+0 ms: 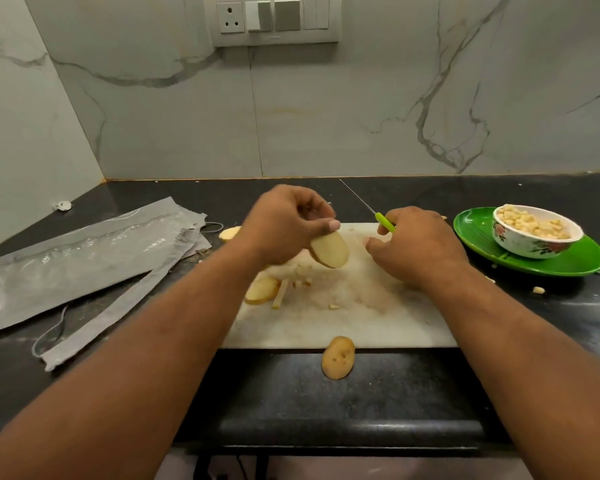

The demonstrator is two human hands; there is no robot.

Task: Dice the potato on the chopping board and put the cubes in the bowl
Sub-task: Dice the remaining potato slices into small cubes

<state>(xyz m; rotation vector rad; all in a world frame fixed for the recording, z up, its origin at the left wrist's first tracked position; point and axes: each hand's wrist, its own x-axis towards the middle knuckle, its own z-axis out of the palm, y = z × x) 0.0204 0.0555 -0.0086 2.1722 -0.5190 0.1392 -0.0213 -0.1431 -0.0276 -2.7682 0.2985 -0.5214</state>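
While the right grip (417, 244) clasps the knife (384, 222), the left grip (284, 225) pinches a potato slice (329, 250) above the chopping board (343, 323).

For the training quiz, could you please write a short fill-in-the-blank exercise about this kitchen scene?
1. The left hand holds a potato ____ above the chopping board.
2. The right hand grips a knife with a ____ handle.
3. The bowl of cubes stands on a green ____.

Missing words: slice; green; plate

Black stone countertop (326, 393) bearing a white chopping board (343, 323); left of the board, grey plastic packaging (84, 258); right, a green plate (568, 261); at its near edge, a potato slice (338, 357).
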